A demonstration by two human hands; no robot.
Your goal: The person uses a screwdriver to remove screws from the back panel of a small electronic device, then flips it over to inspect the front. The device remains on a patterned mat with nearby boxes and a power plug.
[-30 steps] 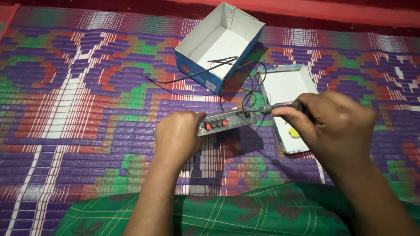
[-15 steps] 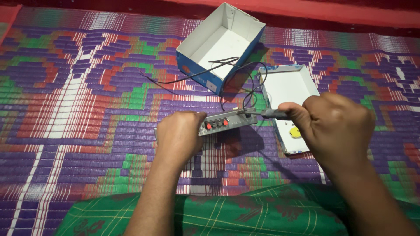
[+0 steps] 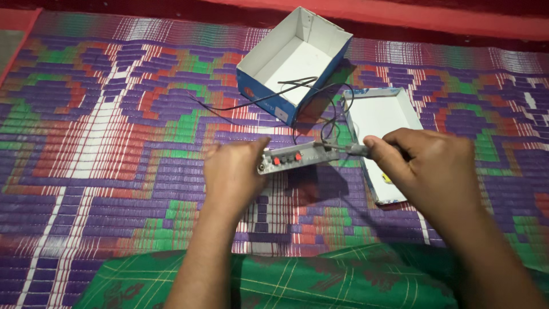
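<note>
Floor covering: a woven mat (image 3: 114, 131) spreads across almost the whole view, lying flat.
Mat pattern: stepped blocks of purple, green, red and white, with thin striped bands running across near the far edge.
Far edge: a plain red strip (image 3: 434, 17) borders the mat along the top, with a darker red band just below it.
Left corner: a small patch of dull green surface (image 3: 8, 48) shows beyond the mat's red border.
Light: soft and even, a little dim, with soft shadows falling on the mat.

Dim, warm light; soft shadows under the hands, slight blur.
</note>
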